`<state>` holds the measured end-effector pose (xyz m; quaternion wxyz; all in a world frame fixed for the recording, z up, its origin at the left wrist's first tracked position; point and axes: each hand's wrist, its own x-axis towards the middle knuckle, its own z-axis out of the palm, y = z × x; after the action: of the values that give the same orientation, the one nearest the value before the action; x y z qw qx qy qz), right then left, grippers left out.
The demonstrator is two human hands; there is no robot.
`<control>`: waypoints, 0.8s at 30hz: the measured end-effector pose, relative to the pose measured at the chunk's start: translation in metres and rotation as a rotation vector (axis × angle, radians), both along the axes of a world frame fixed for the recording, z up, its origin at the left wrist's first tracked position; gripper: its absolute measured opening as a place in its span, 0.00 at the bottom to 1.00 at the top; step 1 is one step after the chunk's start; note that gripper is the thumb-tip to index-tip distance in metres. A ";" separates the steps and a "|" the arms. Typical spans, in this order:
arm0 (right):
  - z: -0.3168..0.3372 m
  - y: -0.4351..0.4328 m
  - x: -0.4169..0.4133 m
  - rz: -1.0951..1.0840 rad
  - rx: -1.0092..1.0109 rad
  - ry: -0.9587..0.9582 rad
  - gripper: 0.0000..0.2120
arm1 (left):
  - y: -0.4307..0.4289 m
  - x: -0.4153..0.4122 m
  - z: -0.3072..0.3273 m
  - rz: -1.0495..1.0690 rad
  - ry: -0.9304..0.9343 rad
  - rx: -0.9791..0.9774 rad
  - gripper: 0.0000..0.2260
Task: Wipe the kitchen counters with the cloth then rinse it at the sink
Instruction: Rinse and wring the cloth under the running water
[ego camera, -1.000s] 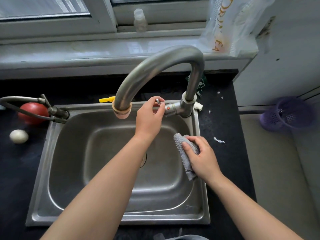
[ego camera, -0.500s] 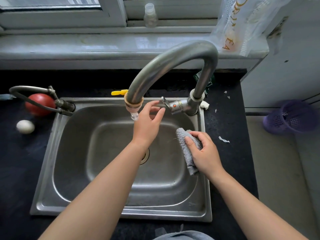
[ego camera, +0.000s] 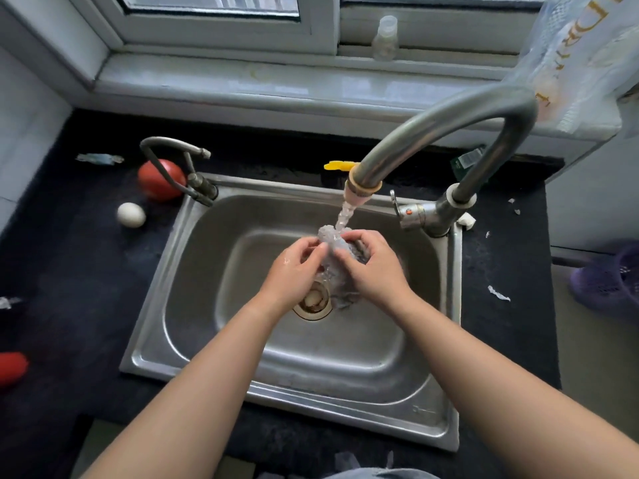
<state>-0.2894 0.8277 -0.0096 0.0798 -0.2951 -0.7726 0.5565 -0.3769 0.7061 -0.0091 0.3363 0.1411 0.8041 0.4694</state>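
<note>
Water runs from the curved steel faucet [ego camera: 449, 119] onto the grey cloth [ego camera: 337, 257], which is bunched up over the middle of the steel sink [ego camera: 345, 368]. My left hand [ego camera: 294, 267] grips the cloth from the left and my right hand [ego camera: 371, 266] grips it from the right, fingers curled into the wet fabric. Much of the cloth is hidden between the hands. The drain [ego camera: 313, 302] lies just below them. The faucet handle [ego camera: 406, 212] sticks out at the sink's back right.
A red tomato [ego camera: 160, 179] and a white egg [ego camera: 131, 215] lie on the black counter [ego camera: 69, 271] left of the sink, beside a small second tap [ego camera: 179, 167]. Paper scraps [ego camera: 498, 293] lie on the right. A purple basket [ego camera: 608, 278] sits far right, a clear bottle [ego camera: 385, 38] on the windowsill.
My left hand left the faucet handle and joined the right on the cloth. Water now flows. Both hands moved the cloth under the stream at the sink's middle.
</note>
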 end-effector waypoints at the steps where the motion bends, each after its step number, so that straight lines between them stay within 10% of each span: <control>1: 0.000 -0.001 -0.005 0.012 -0.005 -0.007 0.09 | -0.002 -0.002 0.000 0.004 -0.010 -0.002 0.08; 12: -0.009 0.014 0.000 -0.035 -0.056 -0.177 0.20 | -0.002 -0.008 -0.005 -0.092 -0.001 0.025 0.21; 24: -0.008 0.022 0.011 0.010 0.100 -0.194 0.05 | 0.004 -0.018 -0.002 -0.392 0.389 -0.353 0.17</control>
<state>-0.2783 0.8500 -0.0179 0.0166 -0.3391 -0.8050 0.4865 -0.3948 0.7101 -0.0112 0.2794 0.3198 0.8798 0.2135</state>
